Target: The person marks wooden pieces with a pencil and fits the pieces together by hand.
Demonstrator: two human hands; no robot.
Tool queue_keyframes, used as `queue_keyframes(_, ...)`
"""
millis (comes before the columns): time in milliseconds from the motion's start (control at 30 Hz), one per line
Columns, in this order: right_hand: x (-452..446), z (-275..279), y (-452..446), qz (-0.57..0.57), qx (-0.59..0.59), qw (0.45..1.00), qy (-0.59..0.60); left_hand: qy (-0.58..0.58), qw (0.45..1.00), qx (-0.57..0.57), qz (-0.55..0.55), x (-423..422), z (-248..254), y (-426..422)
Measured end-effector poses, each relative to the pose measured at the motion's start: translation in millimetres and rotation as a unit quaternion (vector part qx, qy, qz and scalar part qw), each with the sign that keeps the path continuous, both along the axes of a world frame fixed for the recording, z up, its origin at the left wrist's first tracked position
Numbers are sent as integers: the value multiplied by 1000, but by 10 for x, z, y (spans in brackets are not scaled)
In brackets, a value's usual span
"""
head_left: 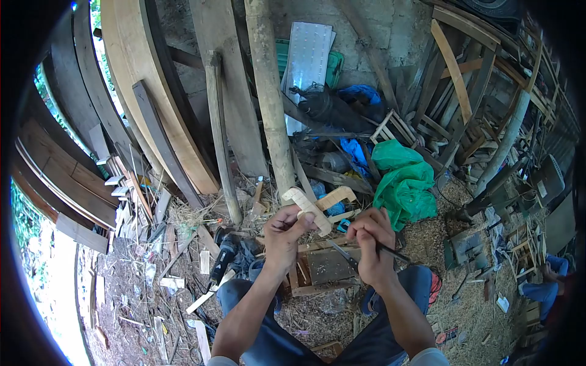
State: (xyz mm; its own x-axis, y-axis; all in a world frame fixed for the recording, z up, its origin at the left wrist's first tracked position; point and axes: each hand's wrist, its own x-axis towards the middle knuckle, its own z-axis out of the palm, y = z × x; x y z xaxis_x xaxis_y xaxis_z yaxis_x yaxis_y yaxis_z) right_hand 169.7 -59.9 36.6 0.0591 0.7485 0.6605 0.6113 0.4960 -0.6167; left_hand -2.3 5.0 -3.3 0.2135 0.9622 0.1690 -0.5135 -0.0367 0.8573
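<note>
Pale carved wooden piece (309, 210), with several curved arms, is held up at the centre of the head view. My left hand (285, 232) grips its left part between thumb and fingers. Just to the right, my right hand (373, 239) is closed round a dark, thin handle (394, 252) that sticks out to its right. A narrow metal blade (339, 249) points up and left from below this hand, apart from the carved piece. Whether blade and handle are one tool is hidden by the fingers. Below the hands stands a low wooden block or stool (332, 266).
A black power tool (224, 259) lies left of my knees. A green plastic bag (406, 183) is at the right. Planks (235, 91) and a pole (268, 91) lean at the back. Wood scraps and shavings cover the floor. Another person's legs (540, 293) show far right.
</note>
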Motion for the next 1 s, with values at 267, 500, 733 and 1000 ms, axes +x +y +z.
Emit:
queue_keyframes(267,-246,-12,-9,0,-202,966,161,-10,999,-41,-24,84,-72,-37)
queue_keyframes(500,-193,-150,58,-37,-198,962,182,-10,998,-26,-63,118,-106,-47)
queue_keyframes(733,-175,-191,66,-2,-169,950,261,-11,998,-16,-65,153,-47,-92)
queue_keyframes(1000,-204,-128,18,13,-184,943,276,6,997,4,-74,111,-62,-88)
